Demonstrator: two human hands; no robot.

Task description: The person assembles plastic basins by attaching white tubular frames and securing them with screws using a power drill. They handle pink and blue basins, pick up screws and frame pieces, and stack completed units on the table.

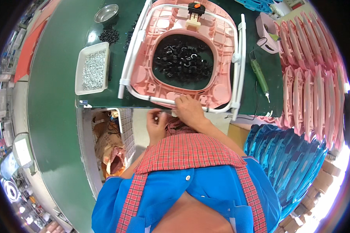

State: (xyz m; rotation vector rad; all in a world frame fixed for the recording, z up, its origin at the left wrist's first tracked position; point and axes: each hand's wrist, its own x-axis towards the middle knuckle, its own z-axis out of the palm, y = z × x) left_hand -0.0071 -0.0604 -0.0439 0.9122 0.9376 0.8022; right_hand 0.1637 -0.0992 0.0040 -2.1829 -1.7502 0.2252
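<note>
One pink moulded plastic panel (142, 75) with a large rounded opening is noted on the green workbench (54, 116), ribbed face up, lying at the near edge within a white tubular frame (242, 39). Whether panel and frame are already fastened together cannot be told. Loose black clips (182, 58) are seen through the opening, and a black latch with an orange button is set at the far end. The right hand (189, 110) is laid over the near rim, fingers bent and close together, touching the panel beside the near tube; how firmly it is gripped cannot be told, the underside being hidden. The left hand (155, 122) is held just off the near edge, fingers curled narrowly toward the thumb; whether anything small is pinched there cannot be made out. Judged by look, the panel should be light for its breadth and fairly stiff, slightly slick on smooth patches, with thin ribs most easily chipped. The tubes look rigid and hollow, though likely to swing if jointed. A hold is best taken on the straight side tubes, left and right together; the opening's rim would serve for the panel alone, the latch being poorly suited to lifting.
</note>
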